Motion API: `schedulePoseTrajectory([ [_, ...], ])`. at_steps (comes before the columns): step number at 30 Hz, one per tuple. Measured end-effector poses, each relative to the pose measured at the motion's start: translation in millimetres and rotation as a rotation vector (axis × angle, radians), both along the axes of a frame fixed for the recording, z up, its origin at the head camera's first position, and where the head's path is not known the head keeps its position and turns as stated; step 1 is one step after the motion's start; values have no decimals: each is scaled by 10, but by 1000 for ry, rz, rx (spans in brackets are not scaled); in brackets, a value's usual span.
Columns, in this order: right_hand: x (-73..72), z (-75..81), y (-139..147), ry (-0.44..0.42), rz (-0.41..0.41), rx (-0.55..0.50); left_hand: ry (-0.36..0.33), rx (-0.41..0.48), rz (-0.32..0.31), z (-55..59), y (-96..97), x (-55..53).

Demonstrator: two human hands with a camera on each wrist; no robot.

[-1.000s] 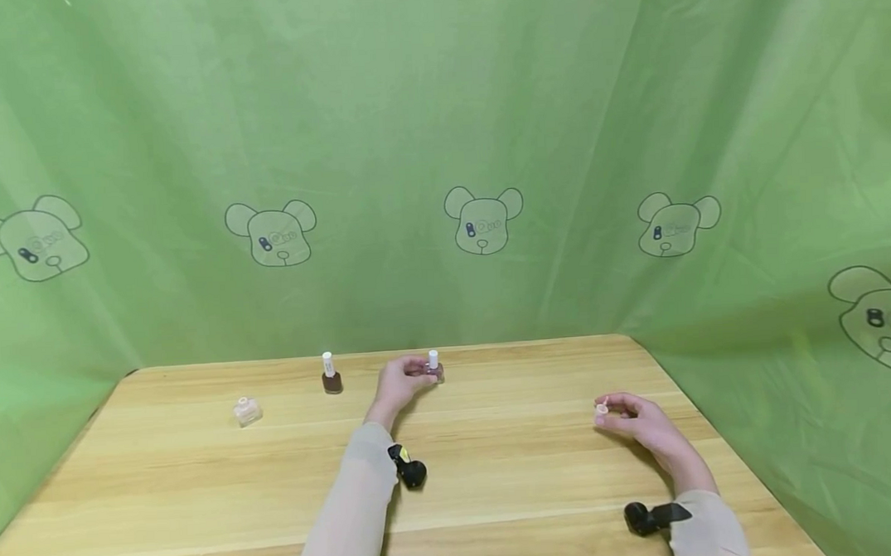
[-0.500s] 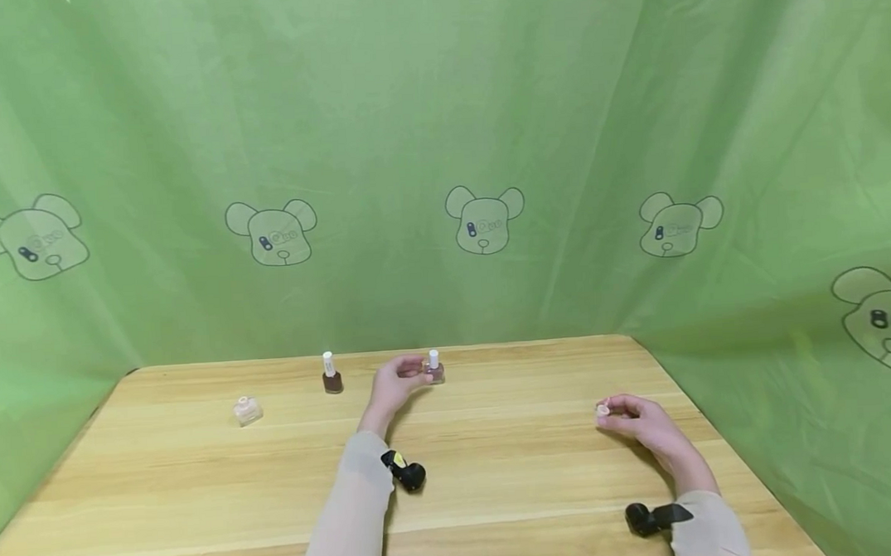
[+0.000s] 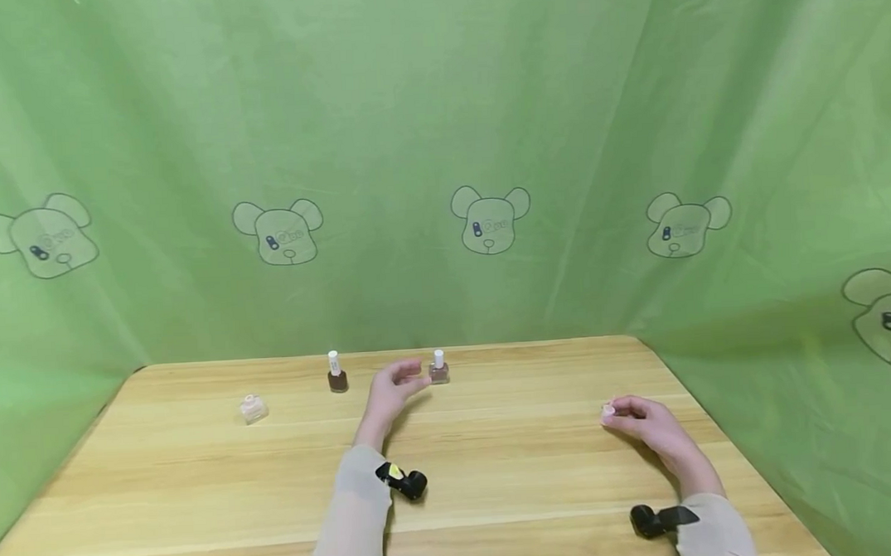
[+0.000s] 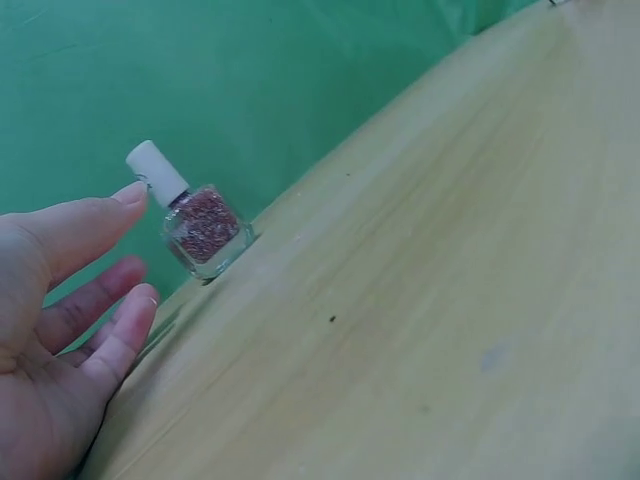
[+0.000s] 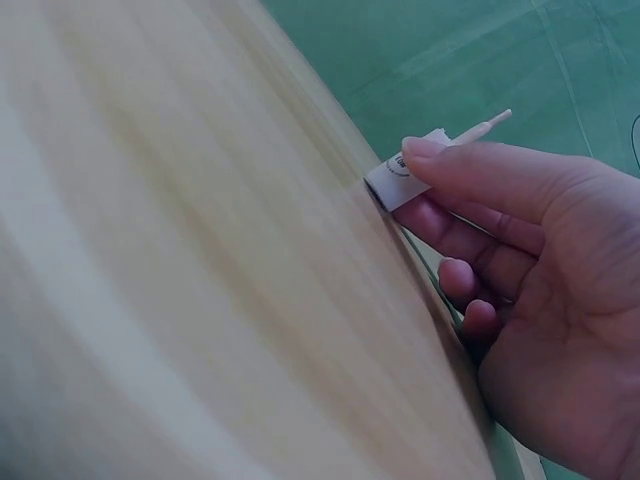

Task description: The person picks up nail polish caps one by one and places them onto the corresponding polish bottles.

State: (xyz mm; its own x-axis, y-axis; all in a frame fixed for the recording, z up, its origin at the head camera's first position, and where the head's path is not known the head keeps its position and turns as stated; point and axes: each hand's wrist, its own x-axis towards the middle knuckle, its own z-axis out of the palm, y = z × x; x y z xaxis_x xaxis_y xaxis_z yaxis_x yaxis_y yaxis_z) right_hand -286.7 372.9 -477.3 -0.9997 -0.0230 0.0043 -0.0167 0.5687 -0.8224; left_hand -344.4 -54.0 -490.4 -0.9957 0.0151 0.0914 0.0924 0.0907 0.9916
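Note:
A glittery nail polish bottle (image 3: 439, 371) with a white cap stands upright near the table's back edge. Beside it, my left hand (image 3: 392, 394) has its fingers spread and holds nothing; the left wrist view shows the thumb (image 4: 95, 222) close to the bottle's white cap (image 4: 157, 172). At the right, my right hand (image 3: 652, 426) pinches a white nail polish cap (image 5: 405, 180) between thumb and fingers, low over the table. A pale brush (image 5: 482, 128) sticks out of that cap. Farther left sits an uncapped clear bottle (image 3: 254, 410) with pale contents.
A dark nail polish bottle (image 3: 337, 380) with a tall white cap stands left of the left hand. Green curtains (image 3: 380, 148) hang behind and beside the wooden table (image 3: 500, 491). Black wrist cameras (image 3: 412, 484) sit on both sleeves.
My left hand has let go of the glittery bottle and drawn back a little to the left. My right hand still pinches the cap in nearly the same place. The view has shifted slightly.

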Motion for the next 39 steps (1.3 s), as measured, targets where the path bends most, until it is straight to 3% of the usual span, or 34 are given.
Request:
schedulePoseTrajectory([
  [10, 13, -13, 5, 11, -17, 22, -3, 43, -23, -13, -60, 109],
  [19, 15, 17, -7, -1, -22, 49, 2, 45, 1, -33, -115, 212],
  [30, 21, 97, -60, -12, 0, 21, 11, 104, 63, -62, -240, 369],
  [39, -1, 176, -134, -12, 4, -2, 12, 57, 160, 80, -438, 440],
])
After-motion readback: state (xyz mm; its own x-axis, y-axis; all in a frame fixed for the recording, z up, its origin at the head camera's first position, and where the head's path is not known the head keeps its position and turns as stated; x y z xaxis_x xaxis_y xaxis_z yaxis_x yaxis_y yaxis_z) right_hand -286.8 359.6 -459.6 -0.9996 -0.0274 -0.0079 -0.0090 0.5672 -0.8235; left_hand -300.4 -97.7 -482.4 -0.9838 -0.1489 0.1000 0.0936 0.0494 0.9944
